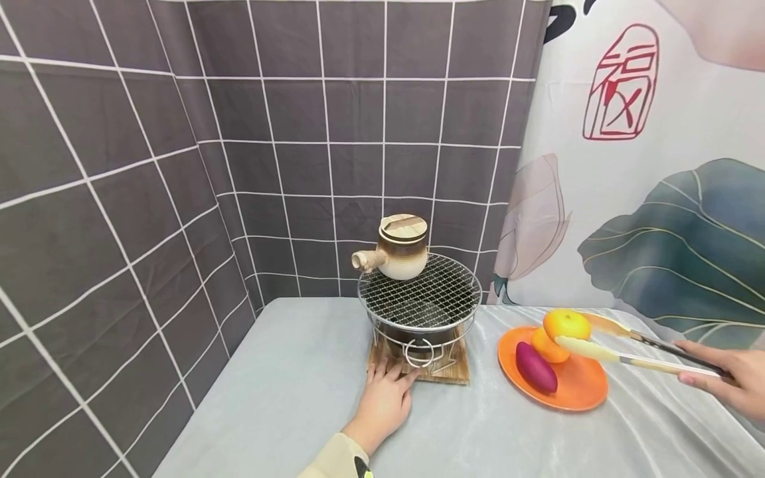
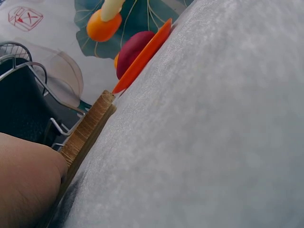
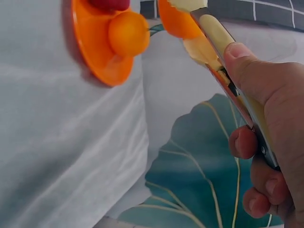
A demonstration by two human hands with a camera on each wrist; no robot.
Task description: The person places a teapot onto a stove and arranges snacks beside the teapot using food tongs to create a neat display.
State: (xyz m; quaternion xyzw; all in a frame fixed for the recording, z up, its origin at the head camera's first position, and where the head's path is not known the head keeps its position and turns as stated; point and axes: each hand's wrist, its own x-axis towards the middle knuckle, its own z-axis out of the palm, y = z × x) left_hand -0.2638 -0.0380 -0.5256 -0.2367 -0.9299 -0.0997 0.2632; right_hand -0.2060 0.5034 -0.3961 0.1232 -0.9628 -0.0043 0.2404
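Note:
In the head view my right hand (image 1: pixel 732 375) grips a pair of tongs (image 1: pixel 648 363) with pale yellow tips. Between the tips is a mandarin (image 1: pixel 566 324), raised above an orange plate (image 1: pixel 588 392). A second mandarin (image 1: pixel 546 346) and a purple sweet potato (image 1: pixel 536 368) lie on that plate. The right wrist view shows thumb and fingers wrapped around the tongs' handles (image 3: pixel 251 114). My left hand (image 1: pixel 382 401) rests with extended fingers at the front edge of a wooden board (image 1: pixel 445 375), below a round grill stove (image 1: pixel 418 332).
On the stove's wire mesh (image 1: pixel 448 289) stands a small clay pot (image 1: pixel 403 255) with a wooden lid, its handle pointing left. Grey cloth (image 1: pixel 269 398) covers the table. A dark tiled-pattern curtain (image 1: pixel 358 119) and a printed white one (image 1: pixel 556 99) hang close behind.

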